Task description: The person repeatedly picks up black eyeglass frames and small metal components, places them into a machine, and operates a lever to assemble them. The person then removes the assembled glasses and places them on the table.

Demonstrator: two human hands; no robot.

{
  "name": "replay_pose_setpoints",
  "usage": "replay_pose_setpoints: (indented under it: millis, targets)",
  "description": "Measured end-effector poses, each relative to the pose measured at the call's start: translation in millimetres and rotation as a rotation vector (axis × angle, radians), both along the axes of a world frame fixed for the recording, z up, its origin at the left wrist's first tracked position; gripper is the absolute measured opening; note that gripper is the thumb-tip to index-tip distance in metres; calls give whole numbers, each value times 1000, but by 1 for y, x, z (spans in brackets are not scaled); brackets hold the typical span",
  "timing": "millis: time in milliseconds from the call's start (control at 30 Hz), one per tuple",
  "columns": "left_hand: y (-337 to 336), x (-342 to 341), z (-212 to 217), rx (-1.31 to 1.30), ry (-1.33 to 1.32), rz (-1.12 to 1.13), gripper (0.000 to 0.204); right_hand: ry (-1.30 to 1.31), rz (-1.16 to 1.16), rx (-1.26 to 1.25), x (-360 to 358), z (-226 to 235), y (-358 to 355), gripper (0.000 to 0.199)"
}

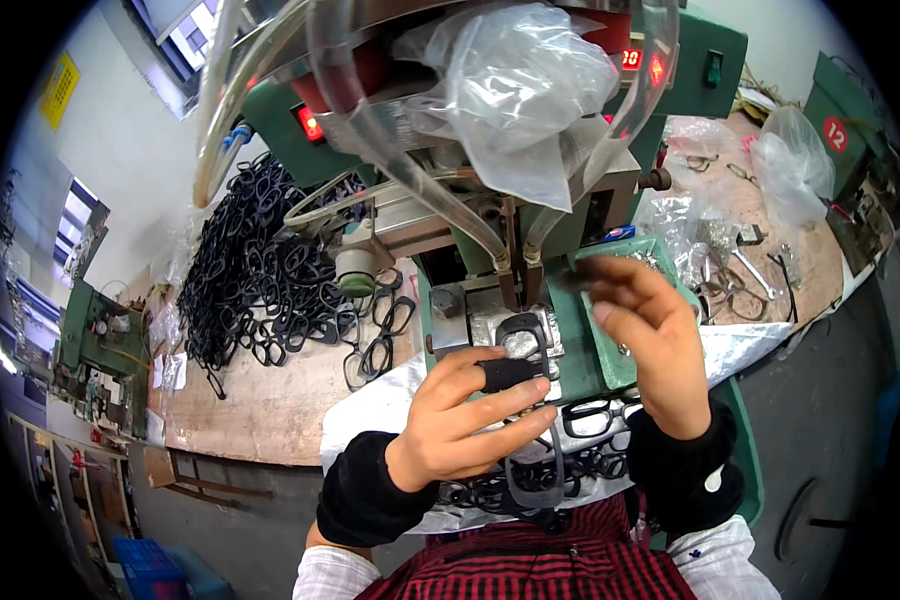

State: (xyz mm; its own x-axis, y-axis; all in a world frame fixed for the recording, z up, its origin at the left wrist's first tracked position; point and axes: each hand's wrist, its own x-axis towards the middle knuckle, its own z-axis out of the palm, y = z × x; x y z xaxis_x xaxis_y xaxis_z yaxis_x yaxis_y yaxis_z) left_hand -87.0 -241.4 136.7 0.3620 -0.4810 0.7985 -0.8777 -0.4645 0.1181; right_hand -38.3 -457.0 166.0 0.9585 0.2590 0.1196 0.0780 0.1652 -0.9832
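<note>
My left hand (457, 412), with a black band around one finger, grips a dark eyeglass frame (521, 326). One rim of the frame rests on the small metal block under the two metal tips (519, 284) of a green machine. The frame's other rim hangs toward me, below my fingers. My right hand (654, 335) is over a green tray (615, 372) holding small metal parts, just right of the machine's work spot. Its fingers are bent to the left and smeared by motion, so whether they pinch anything does not show.
A big heap of dark eyeglass frames (260, 270) covers the table on the left. More frames (585, 418) lie on silvery sheeting in front of me. Clear hoses (410, 180) and a plastic bag (520, 80) hang over the machine. A wrench (755, 270) lies at right.
</note>
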Motion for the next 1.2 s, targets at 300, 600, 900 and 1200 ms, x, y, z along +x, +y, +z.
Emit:
replay_pose_setpoints:
  millis: [300,600,900,1200]
  targets:
    - [32,-12,56,-682,190,-59,21,-277,-179,-21,4,-32,48,15]
    - [34,-12,39,-274,138,-39,15,-668,-343,-348,-17,-22,50,26]
    - [-6,0,0,-21,82,-21,28,-366,-732,-568,37,-99,-64,17]
    - [-2,-17,-14,-64,199,28,35,-765,-576,-1119,41,-96,-31,20]
